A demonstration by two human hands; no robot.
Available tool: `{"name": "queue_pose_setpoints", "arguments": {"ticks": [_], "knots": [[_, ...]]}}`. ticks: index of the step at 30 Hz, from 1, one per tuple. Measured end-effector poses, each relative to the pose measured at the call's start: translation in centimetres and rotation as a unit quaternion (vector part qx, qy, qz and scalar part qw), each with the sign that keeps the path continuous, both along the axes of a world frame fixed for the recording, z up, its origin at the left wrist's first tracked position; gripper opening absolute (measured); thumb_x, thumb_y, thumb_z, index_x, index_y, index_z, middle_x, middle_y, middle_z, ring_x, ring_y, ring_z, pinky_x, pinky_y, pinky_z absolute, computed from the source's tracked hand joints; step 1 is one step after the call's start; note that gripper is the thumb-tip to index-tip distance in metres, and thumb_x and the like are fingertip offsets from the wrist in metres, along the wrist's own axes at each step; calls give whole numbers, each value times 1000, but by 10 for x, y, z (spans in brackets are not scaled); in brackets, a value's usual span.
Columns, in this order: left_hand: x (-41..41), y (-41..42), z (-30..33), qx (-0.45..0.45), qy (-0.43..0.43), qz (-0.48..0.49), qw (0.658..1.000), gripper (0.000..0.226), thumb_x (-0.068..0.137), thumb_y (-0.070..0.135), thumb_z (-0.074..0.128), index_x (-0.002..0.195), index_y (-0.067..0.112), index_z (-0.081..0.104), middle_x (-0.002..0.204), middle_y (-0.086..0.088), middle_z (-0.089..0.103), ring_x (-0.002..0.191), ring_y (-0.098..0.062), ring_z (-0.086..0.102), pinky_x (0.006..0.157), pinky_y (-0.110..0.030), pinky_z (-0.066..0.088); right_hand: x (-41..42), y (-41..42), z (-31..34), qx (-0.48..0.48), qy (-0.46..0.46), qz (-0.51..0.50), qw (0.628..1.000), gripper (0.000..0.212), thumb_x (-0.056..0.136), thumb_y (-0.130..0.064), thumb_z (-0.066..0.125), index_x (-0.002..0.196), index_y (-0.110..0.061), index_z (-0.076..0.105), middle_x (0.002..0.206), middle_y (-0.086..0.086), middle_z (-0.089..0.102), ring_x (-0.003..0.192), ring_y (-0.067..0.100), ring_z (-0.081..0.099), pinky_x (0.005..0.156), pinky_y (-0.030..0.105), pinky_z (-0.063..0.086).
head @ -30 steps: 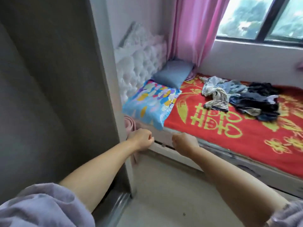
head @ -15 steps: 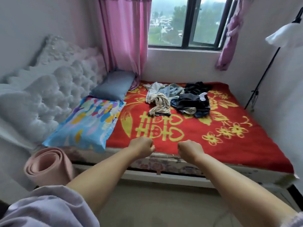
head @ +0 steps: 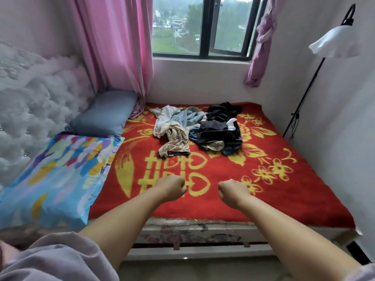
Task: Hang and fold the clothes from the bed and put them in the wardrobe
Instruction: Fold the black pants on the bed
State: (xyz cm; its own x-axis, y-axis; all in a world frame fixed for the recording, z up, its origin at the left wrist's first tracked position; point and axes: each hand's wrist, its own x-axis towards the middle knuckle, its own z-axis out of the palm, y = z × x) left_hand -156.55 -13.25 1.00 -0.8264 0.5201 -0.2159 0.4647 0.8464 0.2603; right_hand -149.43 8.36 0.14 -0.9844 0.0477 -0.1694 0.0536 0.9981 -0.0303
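The clothes lay in a loose heap on the bed, on its far half toward the window, probably dropped there for sorting. Both the left hand and the right hand were closed into empty fists over the near part of the bed, well short of the heap, apparently reaching for it.

soft daylight from window | edges warped | slightly blurry
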Motion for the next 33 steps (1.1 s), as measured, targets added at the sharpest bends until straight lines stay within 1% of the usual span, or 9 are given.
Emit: {"name": "queue_pose_setpoints", "arguments": {"ticks": [3,7,10,14,18,23,26,30,33], "knots": [[-59,26,-6,-30,-8,-28,999,32,94,27,40,68,11,50,77,-5,57,62,-21,47,50,-26,32,-50,26,-4,-3,-6,-34,999,25,97,-23,40,94,-12,62,96,4,67,87,28,64,60,30,42],[-127,65,-10,-75,1,-77,994,30,95,28,38,84,11,60,79,0,59,68,-20,52,47,-25,33,-99,61,-19,-15,-8,-75,997,25,95,-24,41,96,-13,63,99,6,68,90,30,64,64,30,42],[-156,102,-30,-95,-27,-105,990,32,95,28,39,94,9,64,90,-3,65,74,-22,57,51,-26,40,-119,93,-44,-24,-43,-91,995,26,94,-24,41,100,-13,64,102,7,68,94,31,64,70,32,46],[-189,160,-62,-111,-61,-121,985,32,95,27,37,96,7,63,96,-8,65,85,-27,60,61,-30,43,-153,149,-81,-40,-88,-118,988,27,95,-22,39,106,-14,62,109,6,66,100,29,62,72,32,45],[-232,218,-100,-104,-95,-95,986,25,92,25,37,81,12,55,93,-7,65,84,-29,60,63,-31,42,-203,211,-123,-56,-126,-116,984,26,94,-23,39,108,-16,60,113,6,65,105,29,61,78,33,48],[-308,289,-163,-78,-141,-29,987,25,93,28,37,91,16,58,91,-1,63,84,-26,61,58,-30,38,-292,288,-201,-91,-157,-105,978,28,94,-23,36,114,-19,57,117,3,63,107,26,60,78,32,46],[-355,325,-200,-62,-144,-11,987,24,95,28,38,102,19,59,100,-3,64,86,-26,62,57,-28,34,-349,316,-256,-122,-161,-123,972,30,96,-24,36,120,-17,53,121,4,57,111,27,57,84,34,46],[-412,356,-250,-96,-127,-38,986,24,95,27,40,108,22,60,105,-2,66,92,-26,61,62,-28,38,-416,320,-331,-155,-144,-158,965,38,98,-27,40,133,-17,45,135,8,45,126,28,42,98,39,41],[-454,373,-285,-98,-106,-43,989,24,95,23,42,110,19,59,108,-4,65,98,-27,60,70,-33,46,-449,312,-379,-196,-123,-157,960,48,100,-31,39,146,-22,31,155,9,22,144,25,17,115,45,19]]}}
